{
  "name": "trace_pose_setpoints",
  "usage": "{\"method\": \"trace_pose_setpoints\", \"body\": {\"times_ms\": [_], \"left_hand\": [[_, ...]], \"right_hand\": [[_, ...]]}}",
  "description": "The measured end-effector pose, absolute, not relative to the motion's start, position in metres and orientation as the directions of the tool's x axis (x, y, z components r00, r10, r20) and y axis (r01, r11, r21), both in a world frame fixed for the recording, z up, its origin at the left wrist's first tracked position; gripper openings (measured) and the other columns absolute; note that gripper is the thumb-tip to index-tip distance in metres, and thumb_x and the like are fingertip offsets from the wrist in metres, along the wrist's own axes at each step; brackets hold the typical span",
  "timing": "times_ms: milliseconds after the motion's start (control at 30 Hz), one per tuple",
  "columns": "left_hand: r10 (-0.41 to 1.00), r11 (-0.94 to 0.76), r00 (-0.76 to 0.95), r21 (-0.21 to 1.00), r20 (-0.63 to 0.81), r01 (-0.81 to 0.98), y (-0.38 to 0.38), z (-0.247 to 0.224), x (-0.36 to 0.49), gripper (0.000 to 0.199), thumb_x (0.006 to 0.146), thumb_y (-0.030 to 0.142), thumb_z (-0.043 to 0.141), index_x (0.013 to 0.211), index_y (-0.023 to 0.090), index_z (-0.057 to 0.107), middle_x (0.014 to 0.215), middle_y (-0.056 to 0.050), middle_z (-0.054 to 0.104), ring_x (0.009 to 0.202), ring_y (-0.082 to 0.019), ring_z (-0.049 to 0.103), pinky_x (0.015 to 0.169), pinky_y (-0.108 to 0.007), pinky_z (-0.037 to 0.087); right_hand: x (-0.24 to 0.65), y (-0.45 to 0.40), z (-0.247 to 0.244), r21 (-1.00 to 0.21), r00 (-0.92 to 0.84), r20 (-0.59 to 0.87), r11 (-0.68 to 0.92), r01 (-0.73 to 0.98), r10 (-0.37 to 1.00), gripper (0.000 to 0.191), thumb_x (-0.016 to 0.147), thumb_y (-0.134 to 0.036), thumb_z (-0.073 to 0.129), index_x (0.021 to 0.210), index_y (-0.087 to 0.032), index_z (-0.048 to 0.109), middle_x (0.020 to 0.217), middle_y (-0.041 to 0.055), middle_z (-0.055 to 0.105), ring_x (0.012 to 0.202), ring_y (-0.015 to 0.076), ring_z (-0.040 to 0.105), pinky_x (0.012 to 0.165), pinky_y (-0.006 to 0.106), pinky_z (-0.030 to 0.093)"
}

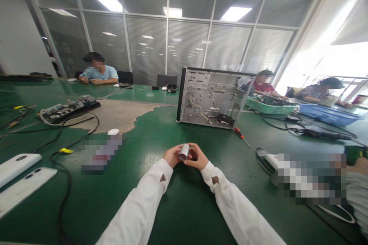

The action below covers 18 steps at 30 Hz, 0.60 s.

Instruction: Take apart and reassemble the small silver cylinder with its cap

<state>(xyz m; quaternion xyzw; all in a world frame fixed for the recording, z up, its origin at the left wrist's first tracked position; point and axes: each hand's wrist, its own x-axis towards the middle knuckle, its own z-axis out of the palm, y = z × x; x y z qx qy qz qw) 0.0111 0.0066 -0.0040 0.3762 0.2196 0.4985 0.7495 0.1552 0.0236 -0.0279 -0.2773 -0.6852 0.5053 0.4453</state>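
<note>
Between both hands is a short silvery metal cylinder (184, 151), tilted, with a dark reddish end facing me. My left hand (171, 156) grips it from the left, fingers curled around its side. From the other side my right hand (198, 158) closes on it, thumb near the lower end. What exactly the cylinder is, I cannot make out. Just beyond the hands, an open computer case (198, 97) stands on the green table (161, 134), its bare metal inside and some cables showing. A screwdriver (240, 134) with an orange-and-black handle lies by the case's right corner.
Left are a power strip (70, 107) with tangled cables, a torn brown patch (120, 111) and two white slabs (24, 189). Right are a green basket (271, 107) of cables, a blue basket (327, 115) and a person's hand (360, 166). Other people sit around the table.
</note>
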Motion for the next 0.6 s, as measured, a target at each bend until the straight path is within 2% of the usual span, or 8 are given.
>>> {"method": "trace_pose_setpoints", "body": {"times_ms": [133,267,433,600], "left_hand": [[0.932,0.228,0.363,0.805,-0.017,-0.547,0.0059,-0.0029,0.0132,0.045,0.067,0.019,0.045,0.110,0.008,0.042,0.072,-0.010,0.062,0.062,-0.023,0.059,0.055,-0.030,0.040],[0.953,0.205,0.298,0.842,-0.056,-0.498,0.0075,-0.0067,0.0150,0.037,0.068,0.020,0.047,0.105,0.012,0.046,0.079,-0.009,0.060,0.061,-0.018,0.058,0.049,-0.025,0.040],[0.968,0.174,0.241,0.875,-0.068,-0.451,0.0101,-0.0120,0.0176,0.030,0.070,0.028,0.049,0.096,0.014,0.049,0.077,-0.007,0.059,0.060,-0.015,0.057,0.046,-0.022,0.040],[0.990,0.136,0.099,0.913,-0.105,-0.385,0.0120,-0.0099,0.0182,0.023,0.067,0.027,0.053,0.088,0.016,0.051,0.069,-0.003,0.056,0.056,-0.012,0.054,0.046,-0.022,0.042]], "right_hand": [[0.1529,0.0230,-0.0305,-0.942,-0.400,0.335,0.305,-0.139,0.853,0.062,0.047,-0.028,0.072,0.097,-0.022,0.037,0.091,0.0032,0.053,0.083,0.0170,0.053,0.074,0.035,0.040],[0.1513,0.0212,-0.0309,-0.947,-0.352,0.313,0.263,-0.183,0.882,0.054,0.049,-0.028,0.070,0.093,-0.021,0.040,0.088,0.0028,0.053,0.080,0.0162,0.053,0.072,0.034,0.042],[0.1515,0.0195,-0.0261,-0.954,-0.284,0.286,0.247,-0.168,0.915,0.054,0.047,-0.027,0.070,0.092,-0.020,0.042,0.086,0.0027,0.053,0.080,0.0168,0.053,0.070,0.033,0.043],[0.1518,0.0175,-0.0218,-0.959,-0.222,0.283,0.271,-0.085,0.933,0.054,0.047,-0.027,0.068,0.093,-0.021,0.040,0.091,0.0044,0.051,0.085,0.0186,0.051,0.064,0.031,0.044]]}}
